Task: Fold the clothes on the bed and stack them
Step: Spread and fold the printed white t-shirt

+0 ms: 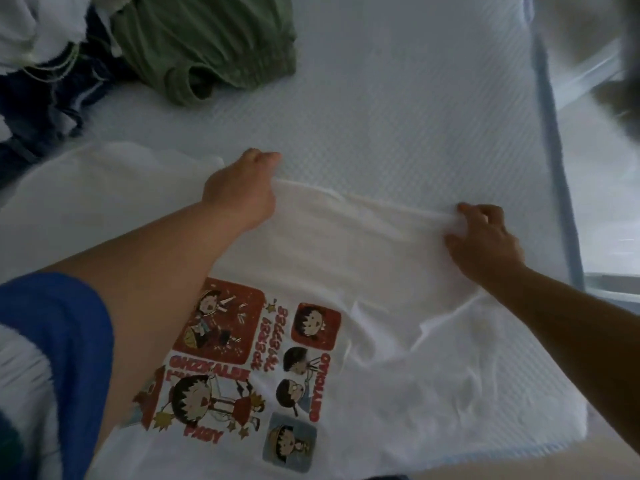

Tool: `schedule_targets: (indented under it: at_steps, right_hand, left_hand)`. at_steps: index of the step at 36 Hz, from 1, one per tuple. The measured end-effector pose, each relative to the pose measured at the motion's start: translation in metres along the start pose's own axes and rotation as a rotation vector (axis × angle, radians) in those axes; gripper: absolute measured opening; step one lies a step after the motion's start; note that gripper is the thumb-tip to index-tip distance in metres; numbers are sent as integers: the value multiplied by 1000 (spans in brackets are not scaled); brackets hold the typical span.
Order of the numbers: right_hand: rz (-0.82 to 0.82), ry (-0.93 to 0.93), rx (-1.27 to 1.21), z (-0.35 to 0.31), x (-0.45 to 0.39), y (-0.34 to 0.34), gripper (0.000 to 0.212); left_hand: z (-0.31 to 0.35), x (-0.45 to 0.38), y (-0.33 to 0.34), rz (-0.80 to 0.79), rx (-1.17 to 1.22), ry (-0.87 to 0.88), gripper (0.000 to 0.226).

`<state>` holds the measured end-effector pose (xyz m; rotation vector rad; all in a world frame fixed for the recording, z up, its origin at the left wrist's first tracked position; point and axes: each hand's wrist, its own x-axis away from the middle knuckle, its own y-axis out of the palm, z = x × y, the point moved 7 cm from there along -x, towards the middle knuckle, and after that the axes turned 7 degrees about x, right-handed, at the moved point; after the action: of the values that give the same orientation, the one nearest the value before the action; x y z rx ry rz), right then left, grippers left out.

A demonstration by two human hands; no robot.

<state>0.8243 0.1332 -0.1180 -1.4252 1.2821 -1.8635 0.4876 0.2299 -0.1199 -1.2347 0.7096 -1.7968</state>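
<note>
A white T-shirt [349, 271] with a red cartoon print [249, 368] lies spread on the bed in front of me. My left hand [239, 188] grips its far hem at the left. At the right end of that hem, my right hand [485, 240] pinches the cloth. The hem is stretched in a line between the two hands. My left forearm lies across the print's left side and hides part of it.
A pile of clothes sits at the back left: a green garment [207, 43], dark blue cloth [52, 95] and a white piece [38, 26]. The white quilted mattress [398, 98] stretches beyond the shirt. Its blue-piped edge [554, 140] runs down the right.
</note>
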Motion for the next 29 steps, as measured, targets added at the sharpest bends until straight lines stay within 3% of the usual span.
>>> schedule_targets:
  at_steps: [4,9,13,16,19,24,29]
  right_hand:
    - [-36,-104,160,17,-13,-13,57]
    - [27,-235,255,35,-8,-25,57]
    - [148,-78,25,51,-6,-25,56]
    - [19,203,-181,74,-3,-7,40]
    - [-59,349,-484,85,5,7,31]
    - [68,348,-637,87,6,-4,35]
    - [52,362,-981,89,3,-19,33]
  left_hand:
    - [6,-10,-5,8,-140,12,24]
    - [13,-9,-20,112,-140,21,29]
    - [8,-10,-21,125,-120,-23,31]
    - [9,-12,-17,109,-93,-34,31]
    - [8,-15,-15,109,-60,-64,30]
    - [5,-13,-14,88,-11,-90,32]
    - [5,-6,-29,146,48,-81,32]
